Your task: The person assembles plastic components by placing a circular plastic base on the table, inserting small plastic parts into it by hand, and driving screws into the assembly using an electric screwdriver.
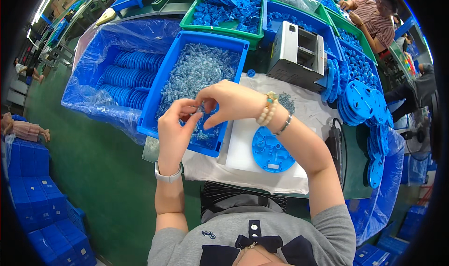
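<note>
Both hands meet above the near part of a blue tray [146,111] heaped with small metal springs [199,65]. My left hand [177,121] is closed in a pinch, with what looks like a small spring at its fingertips. Beside it, my right hand [229,102] curves in from the right; its fingertips come close to the pinch, and a gap shows between thumb and fingers. A round blue plastic plate [272,149] with moulded posts and slots lies on a white foam pad [238,146], partly under my right forearm.
Left of the tray, a lined blue bin [84,86] holds rows of blue discs. Green and blue trays of blue parts stand behind. A grey metal device [297,51], a small spring pile [286,102] and stacked blue discs [360,102] lie right. A co-worker [374,22] sits far right.
</note>
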The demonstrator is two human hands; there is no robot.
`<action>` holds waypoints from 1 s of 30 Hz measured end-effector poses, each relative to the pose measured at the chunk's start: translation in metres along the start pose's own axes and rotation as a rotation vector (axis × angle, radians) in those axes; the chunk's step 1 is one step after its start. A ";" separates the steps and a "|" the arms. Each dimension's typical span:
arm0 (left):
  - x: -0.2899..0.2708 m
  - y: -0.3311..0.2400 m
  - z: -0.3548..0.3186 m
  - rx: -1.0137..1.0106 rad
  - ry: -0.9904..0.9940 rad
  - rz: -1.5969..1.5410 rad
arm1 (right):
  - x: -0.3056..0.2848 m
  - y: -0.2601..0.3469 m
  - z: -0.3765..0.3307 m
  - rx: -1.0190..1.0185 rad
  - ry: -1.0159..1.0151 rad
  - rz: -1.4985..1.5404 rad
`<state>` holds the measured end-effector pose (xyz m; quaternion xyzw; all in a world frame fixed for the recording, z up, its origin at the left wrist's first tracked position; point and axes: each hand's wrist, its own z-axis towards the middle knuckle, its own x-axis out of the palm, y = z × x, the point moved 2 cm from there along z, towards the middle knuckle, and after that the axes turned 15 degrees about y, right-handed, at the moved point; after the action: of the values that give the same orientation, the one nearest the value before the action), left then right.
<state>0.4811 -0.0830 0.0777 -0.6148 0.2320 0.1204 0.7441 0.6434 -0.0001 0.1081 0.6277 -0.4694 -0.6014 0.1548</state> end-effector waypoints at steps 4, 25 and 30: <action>0.005 -0.009 -0.012 0.027 -0.001 -0.606 | 0.006 0.015 -0.020 -0.284 -0.236 0.141; 0.112 -0.060 -0.039 0.121 0.186 -0.882 | 0.078 0.023 -0.170 -0.109 -0.844 0.269; 0.132 -0.044 -0.043 0.012 0.200 -0.946 | 0.118 -0.027 -0.216 0.234 -1.030 0.198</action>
<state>0.6068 -0.1485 0.0448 -0.6571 -0.0021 -0.2921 0.6949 0.8296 -0.1578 0.0654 0.2169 -0.6055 -0.7576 -0.1107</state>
